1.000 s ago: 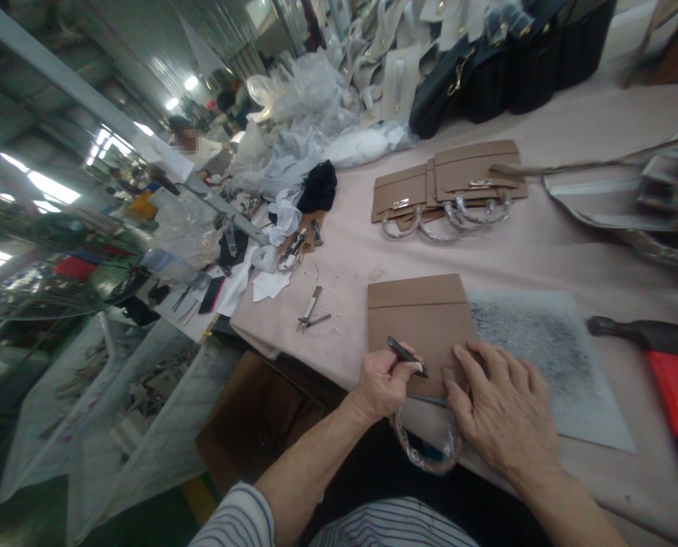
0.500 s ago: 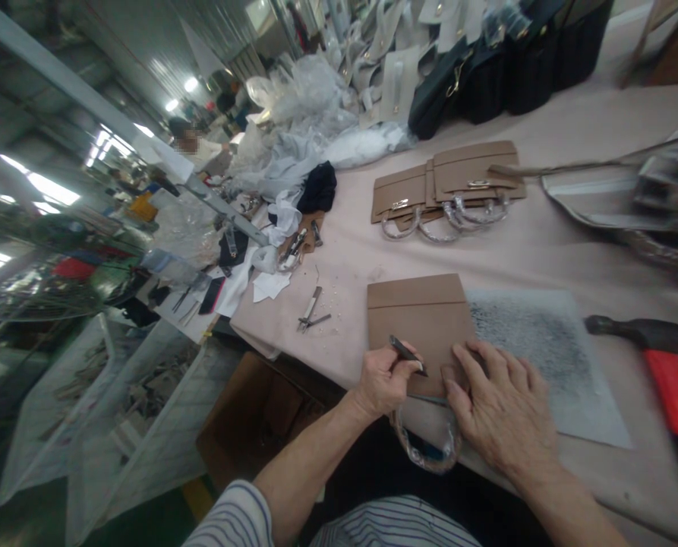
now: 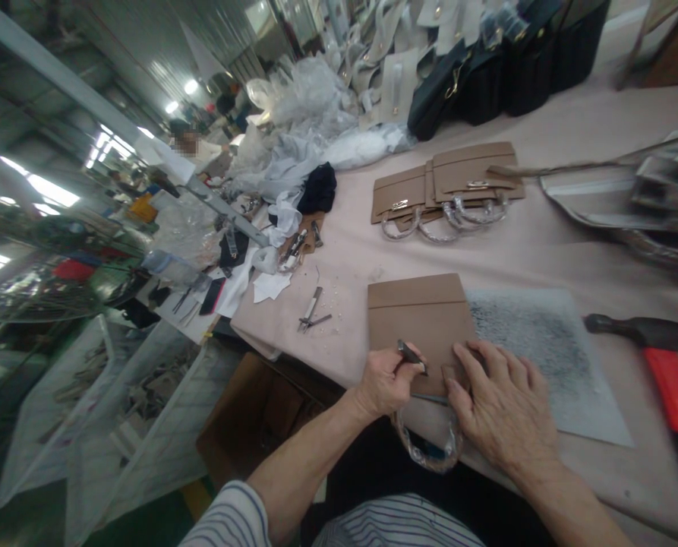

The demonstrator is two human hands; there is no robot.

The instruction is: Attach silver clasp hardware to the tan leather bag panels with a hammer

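Observation:
A tan leather bag panel [image 3: 421, 315] lies at the table's front edge, its plastic-wrapped handle [image 3: 427, 456] hanging over the edge. In my left hand [image 3: 387, 380] is a short dark metal punch [image 3: 411, 355], pinched at a slant with its tip low over the panel near its lower edge. Whether the tip touches the leather I cannot tell. My right hand [image 3: 501, 403] lies with fingers spread, thumb and fingertips on the panel's right side next to a small tan tab [image 3: 455, 374]. Its palm rests partly over a grey, scuffed board [image 3: 583, 380].
A red-handled hammer [image 3: 666, 380] lies at the right. Farther back are tan bag panels [image 3: 475, 171] with wrapped handles, black bags [image 3: 487, 80] and crumpled plastic [image 3: 310, 99]. Small metal tools [image 3: 314, 310] lie left of the panel. A slanted metal post [image 3: 225, 209] stands at the left.
My left hand has shifted slightly, and the punch's top end has moved a little to the right and down. My right hand and the panel have stayed put.

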